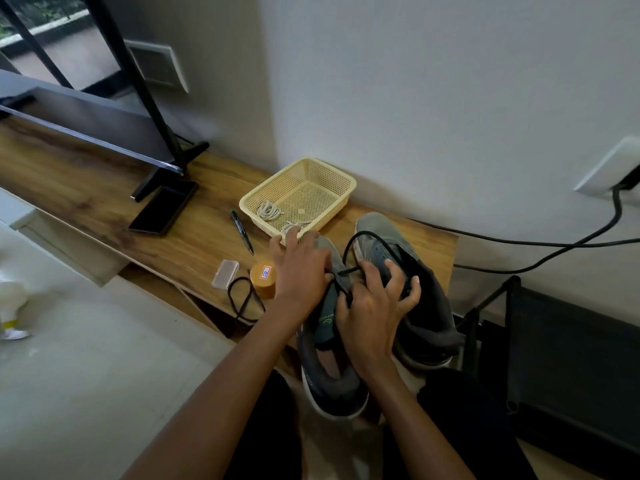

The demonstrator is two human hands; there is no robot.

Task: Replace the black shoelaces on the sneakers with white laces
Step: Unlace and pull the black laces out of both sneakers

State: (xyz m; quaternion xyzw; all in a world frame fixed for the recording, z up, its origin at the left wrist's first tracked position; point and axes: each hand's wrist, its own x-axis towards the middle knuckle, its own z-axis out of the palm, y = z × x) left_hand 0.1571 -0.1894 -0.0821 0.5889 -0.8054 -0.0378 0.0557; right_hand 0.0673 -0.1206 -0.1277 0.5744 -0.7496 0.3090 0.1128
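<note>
black lace: on the two grey sneakers at the near end of the table; one strand loops up from the left sneaker's eyelets, arcs over the toe of the right sneaker, comes back down between the hands
left sneaker: toe toward the basket, heel hanging off the table edge over the lap
right sneaker: just beside the left sneaker, right of it, toe toward the wall
left hand: on the left sneaker's toe and eyelet area; fingers curled, tips at the lace near the tongue; cannot tell if they actually pinch it
right hand: across the gap between both sneakers; thumb and forefinger closed on the black lace at the left sneaker's tongue, other fingers spread over the right sneaker's upper
white laces: two small coils in the basket's near corner, beyond the left hand
basket: yellow mesh, just beyond the sneaker toes, against the wall
pen: left of basket
black cord: loose loop left of the left sneaker, at the table edge
round tin: touching the cord, beside the left wrist
clear case: left of tin
phone: far left of basket, face up
table: wood
</note>
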